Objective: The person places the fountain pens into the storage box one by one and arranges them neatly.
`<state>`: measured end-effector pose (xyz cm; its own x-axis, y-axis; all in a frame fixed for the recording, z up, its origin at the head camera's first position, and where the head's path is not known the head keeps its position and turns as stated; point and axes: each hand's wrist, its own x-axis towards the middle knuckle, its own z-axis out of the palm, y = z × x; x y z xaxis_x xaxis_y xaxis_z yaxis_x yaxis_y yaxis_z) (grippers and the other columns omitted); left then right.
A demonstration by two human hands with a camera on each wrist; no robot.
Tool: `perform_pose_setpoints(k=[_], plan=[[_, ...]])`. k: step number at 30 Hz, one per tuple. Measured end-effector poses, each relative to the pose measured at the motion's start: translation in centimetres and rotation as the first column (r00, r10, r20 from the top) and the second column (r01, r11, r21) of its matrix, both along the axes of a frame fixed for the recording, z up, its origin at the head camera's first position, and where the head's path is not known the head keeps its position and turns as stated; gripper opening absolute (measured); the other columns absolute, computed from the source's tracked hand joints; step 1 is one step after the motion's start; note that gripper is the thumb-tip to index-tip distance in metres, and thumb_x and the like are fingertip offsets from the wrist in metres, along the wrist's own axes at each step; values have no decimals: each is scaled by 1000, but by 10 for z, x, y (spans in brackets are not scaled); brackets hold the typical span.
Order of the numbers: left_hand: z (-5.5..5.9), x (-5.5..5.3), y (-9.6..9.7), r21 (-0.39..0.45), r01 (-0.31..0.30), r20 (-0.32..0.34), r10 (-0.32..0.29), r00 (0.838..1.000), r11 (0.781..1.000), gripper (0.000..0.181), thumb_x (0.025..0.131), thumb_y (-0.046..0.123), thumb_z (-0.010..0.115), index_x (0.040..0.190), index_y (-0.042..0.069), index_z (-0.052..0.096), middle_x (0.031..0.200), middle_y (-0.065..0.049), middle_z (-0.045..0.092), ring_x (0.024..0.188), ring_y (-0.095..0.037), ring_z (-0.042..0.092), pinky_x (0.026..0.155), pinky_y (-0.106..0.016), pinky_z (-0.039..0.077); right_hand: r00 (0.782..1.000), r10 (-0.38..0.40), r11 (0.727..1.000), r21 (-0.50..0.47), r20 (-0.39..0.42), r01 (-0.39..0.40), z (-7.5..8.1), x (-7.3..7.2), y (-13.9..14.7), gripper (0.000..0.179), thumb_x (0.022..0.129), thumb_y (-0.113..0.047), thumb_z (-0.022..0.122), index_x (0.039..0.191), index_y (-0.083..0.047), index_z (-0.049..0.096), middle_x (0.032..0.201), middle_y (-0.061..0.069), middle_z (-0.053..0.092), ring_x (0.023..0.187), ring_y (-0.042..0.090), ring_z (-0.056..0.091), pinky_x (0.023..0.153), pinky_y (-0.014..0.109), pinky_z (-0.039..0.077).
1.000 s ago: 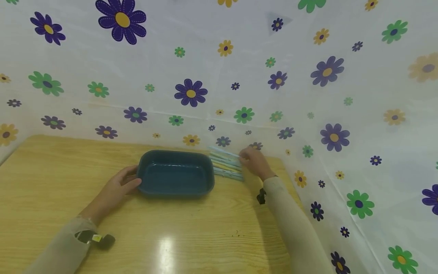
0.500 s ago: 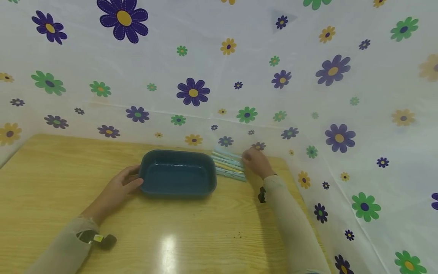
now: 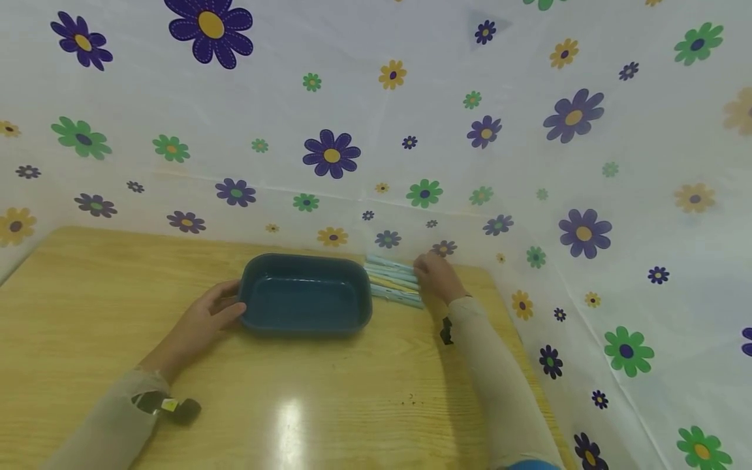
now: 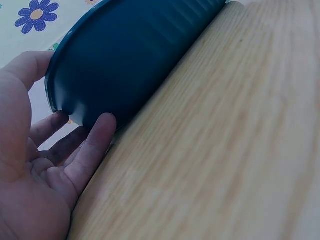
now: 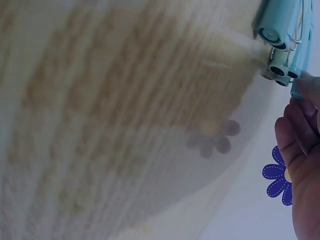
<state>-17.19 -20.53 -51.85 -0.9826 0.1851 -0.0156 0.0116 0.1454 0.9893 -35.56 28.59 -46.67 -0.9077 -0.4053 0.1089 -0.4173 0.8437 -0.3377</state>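
Note:
A dark blue-green rectangular dish (image 3: 305, 329) stands on the wooden table, its open top facing up. My left hand (image 3: 202, 320) holds its left end, with fingers and thumb spread around the rim and side. In the left wrist view that hand (image 4: 45, 150) touches the outer wall of the dish (image 4: 125, 55). Right of the dish lie several pens (image 3: 395, 297), light blue and yellowish, side by side. My right hand (image 3: 437, 277) is at their right ends. In the right wrist view its fingertips pinch the end of a light blue pen (image 5: 296, 92).
A white cloth with printed flowers (image 3: 329, 154) hangs behind the wooden table (image 3: 329, 398) and down its right side, close to the pens and right hand. Small dark specks (image 3: 412, 399) mark the table at the front right.
The far pen has come down from a slant to lie alongside the others, with my right hand at its end. My left hand and the dish stay in place; the head view shifted slightly.

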Motion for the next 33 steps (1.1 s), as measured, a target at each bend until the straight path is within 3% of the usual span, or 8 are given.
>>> perform_pose_setpoints(k=[10, 18, 24, 29, 33], plan=[[3, 0, 4, -13, 0, -12, 0, 1000, 1000, 63, 94, 41, 57, 147, 17, 31, 143, -17, 42, 118, -28, 55, 87, -33, 55, 997, 75, 996, 42, -22, -74, -4, 0, 8, 19, 91, -2, 57, 108, -3, 66, 106, 12, 67, 101, 27, 60, 96, 42, 48], [6, 2, 7, -42, -2, -41, 0, 999, 999, 63, 95, 39, 56, 147, 15, 31, 144, -17, 42, 124, -31, 49, 89, -31, 54, 997, 67, 997, 39, 29, -68, -3, 1, 12, 20, 95, -7, 53, 108, -6, 68, 103, 9, 68, 100, 26, 62, 96, 41, 49], [11, 2, 8, -42, 4, -44, -6, 999, 999, 62, 95, 38, 56, 148, 17, 31, 144, -16, 41, 123, -30, 50, 88, -32, 55, 999, -10, 1000, -8, 40, 11, 4, 10, 19, 25, 97, -15, 52, 119, -5, 62, 122, 12, 62, 115, 29, 55, 104, 44, 42], [11, 3, 7, -45, 6, -33, -7, 999, 999, 63, 95, 39, 56, 148, 17, 30, 143, -18, 42, 121, -30, 52, 87, -32, 55, 995, -92, 988, -128, -44, 85, 11, 27, 13, 25, 97, -16, 50, 116, -6, 62, 116, 11, 63, 104, 28, 58, 91, 44, 49], [9, 4, 5, -66, -5, -35, 3, 999, 998, 64, 95, 40, 55, 148, 17, 30, 144, -18, 42, 124, -32, 49, 87, -30, 55, 985, -89, 975, -213, -149, 56, 11, 47, 0, 21, 97, -15, 51, 110, -5, 64, 105, 9, 64, 89, 23, 59, 76, 40, 53]])
